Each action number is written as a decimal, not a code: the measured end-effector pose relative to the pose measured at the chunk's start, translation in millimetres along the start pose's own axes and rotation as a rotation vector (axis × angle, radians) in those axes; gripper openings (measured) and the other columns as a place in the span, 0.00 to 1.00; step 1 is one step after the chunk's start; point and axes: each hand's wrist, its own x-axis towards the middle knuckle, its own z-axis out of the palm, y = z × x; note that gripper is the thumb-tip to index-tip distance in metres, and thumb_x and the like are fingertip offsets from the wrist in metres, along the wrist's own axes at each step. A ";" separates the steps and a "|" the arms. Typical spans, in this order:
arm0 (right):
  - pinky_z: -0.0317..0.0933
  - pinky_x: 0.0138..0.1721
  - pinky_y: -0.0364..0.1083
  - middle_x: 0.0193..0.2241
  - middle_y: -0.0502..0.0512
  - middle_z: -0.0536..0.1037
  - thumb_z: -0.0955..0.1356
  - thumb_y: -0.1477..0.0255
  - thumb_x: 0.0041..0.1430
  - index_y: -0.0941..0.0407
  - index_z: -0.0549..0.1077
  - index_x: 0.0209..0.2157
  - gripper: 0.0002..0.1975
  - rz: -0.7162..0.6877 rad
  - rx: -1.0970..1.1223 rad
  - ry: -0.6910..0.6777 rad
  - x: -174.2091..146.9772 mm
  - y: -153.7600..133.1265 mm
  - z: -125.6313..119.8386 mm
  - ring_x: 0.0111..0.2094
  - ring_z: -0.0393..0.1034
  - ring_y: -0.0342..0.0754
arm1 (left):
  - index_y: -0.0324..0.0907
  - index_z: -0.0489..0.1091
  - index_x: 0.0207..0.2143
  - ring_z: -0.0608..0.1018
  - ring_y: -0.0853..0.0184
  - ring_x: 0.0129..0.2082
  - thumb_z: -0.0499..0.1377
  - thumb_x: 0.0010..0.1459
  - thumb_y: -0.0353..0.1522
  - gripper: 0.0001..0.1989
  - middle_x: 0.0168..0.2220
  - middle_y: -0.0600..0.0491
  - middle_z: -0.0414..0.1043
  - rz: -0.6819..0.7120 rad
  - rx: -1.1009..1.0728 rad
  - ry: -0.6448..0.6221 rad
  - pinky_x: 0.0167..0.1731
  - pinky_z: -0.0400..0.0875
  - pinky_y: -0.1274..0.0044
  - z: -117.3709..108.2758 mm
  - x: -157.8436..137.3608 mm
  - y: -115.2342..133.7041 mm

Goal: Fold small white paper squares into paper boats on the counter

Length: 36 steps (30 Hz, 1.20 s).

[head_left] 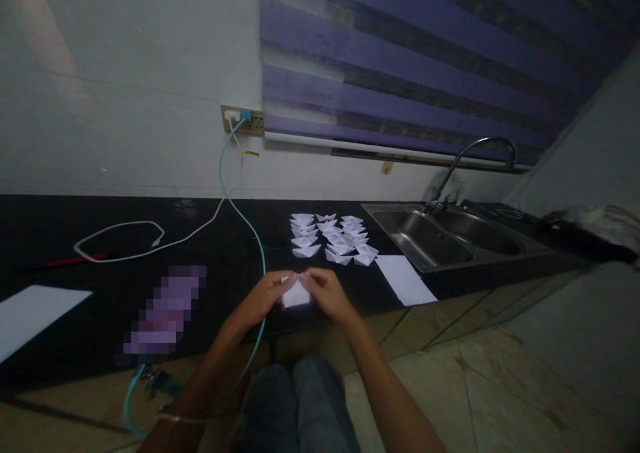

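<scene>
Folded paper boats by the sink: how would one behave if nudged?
The paper boats look like thin folded sheets, so probably light and apt to slide. Creased and pointed, they would likely crush easily. They sit close together, so one may bump its neighbours.

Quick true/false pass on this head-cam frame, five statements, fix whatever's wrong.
1. The left hand and right hand both hold the small paper. True.
2. The faucet stands at the back edge of the sink. True.
3. The paper boats lie inside the sink. False: they are on the black counter, left of it.
4. Nothing is plugged into the wall outlet. False: a white plug and a teal plug are in it.
5. A white sheet lies to the right of the right hand. True.
</scene>
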 end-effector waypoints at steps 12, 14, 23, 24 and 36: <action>0.48 0.25 0.41 0.20 0.47 0.62 0.70 0.60 0.57 0.59 0.68 0.21 0.19 0.004 0.018 0.138 -1.1 2.1 -3.4 0.24 0.54 0.40 | 0.42 0.59 0.20 0.61 0.73 0.15 0.46 0.61 0.55 0.29 0.15 0.59 0.57 -0.071 0.054 -0.027 0.16 0.54 0.80 2.7 1.4 -11.9; 0.51 0.26 0.41 0.22 0.48 0.64 0.70 0.60 0.57 0.59 0.70 0.24 0.17 0.023 0.054 0.135 -0.5 -0.2 -0.7 0.25 0.57 0.40 | 0.42 0.59 0.19 0.62 0.72 0.15 0.45 0.61 0.55 0.30 0.14 0.58 0.58 -0.054 0.097 0.025 0.16 0.54 0.79 1.7 2.3 -12.8; 0.65 0.33 0.40 0.53 0.57 0.70 0.77 0.71 0.44 0.47 0.64 0.58 0.39 -0.026 0.176 0.057 -7.6 -14.2 9.0 0.35 0.70 0.42 | 0.43 0.58 0.18 0.66 0.71 0.16 0.43 0.63 0.54 0.30 0.15 0.57 0.60 0.009 0.065 0.173 0.21 0.61 0.78 -1.1 8.4 -8.4; 0.66 0.33 0.40 0.55 0.57 0.70 0.77 0.71 0.45 0.49 0.67 0.56 0.35 -0.039 0.147 0.068 -8.7 -14.7 8.8 0.37 0.70 0.43 | 0.43 0.58 0.18 0.67 0.71 0.17 0.43 0.63 0.54 0.30 0.15 0.57 0.61 0.012 0.077 0.156 0.22 0.62 0.78 -1.2 8.5 -8.1; 0.68 0.33 0.43 0.40 0.56 0.77 0.75 0.70 0.50 0.56 0.79 0.41 0.14 -0.086 0.054 0.094 -8.4 -5.8 6.0 0.36 0.72 0.46 | 0.41 0.69 0.35 0.69 0.71 0.18 0.52 0.59 0.51 0.22 0.21 0.57 0.68 0.024 0.005 0.178 0.18 0.61 0.80 -2.3 2.9 1.2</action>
